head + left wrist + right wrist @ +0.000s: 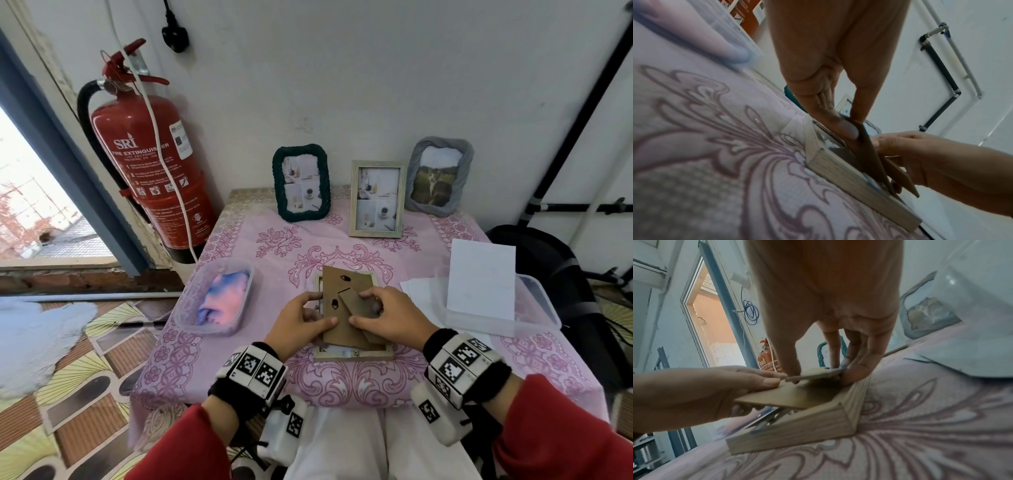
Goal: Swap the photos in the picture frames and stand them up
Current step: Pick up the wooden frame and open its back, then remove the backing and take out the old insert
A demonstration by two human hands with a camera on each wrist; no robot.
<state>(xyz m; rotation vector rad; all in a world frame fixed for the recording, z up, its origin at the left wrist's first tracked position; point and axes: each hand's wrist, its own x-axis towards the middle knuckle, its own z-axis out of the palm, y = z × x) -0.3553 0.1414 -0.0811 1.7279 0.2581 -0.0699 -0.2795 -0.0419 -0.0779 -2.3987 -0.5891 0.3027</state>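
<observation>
A pale wooden frame (pixel 354 354) lies face-down on the pink tablecloth in front of me. Its brown backing board (pixel 337 287) sits askew and partly lifted out of the frame (pixel 807 426). My left hand (pixel 325 308) pinches the board's left edge (pixel 867 146) between thumb and fingers. My right hand (pixel 363 308) pinches the board's hinged stand flap (pixel 816 372), raised off the board (pixel 793 397). Something white shows under the board at the frame's near edge. Three frames stand at the back: dark green (pixel 301 183), pale wood (pixel 376 198), grey (pixel 440 176).
A clear tub (pixel 191 294) with a pink and blue cloth sits left of the frame. On the right, a clear container (pixel 534 308) holds white paper sheets (pixel 479 277). A red fire extinguisher (pixel 147 164) hangs on the wall left of the table.
</observation>
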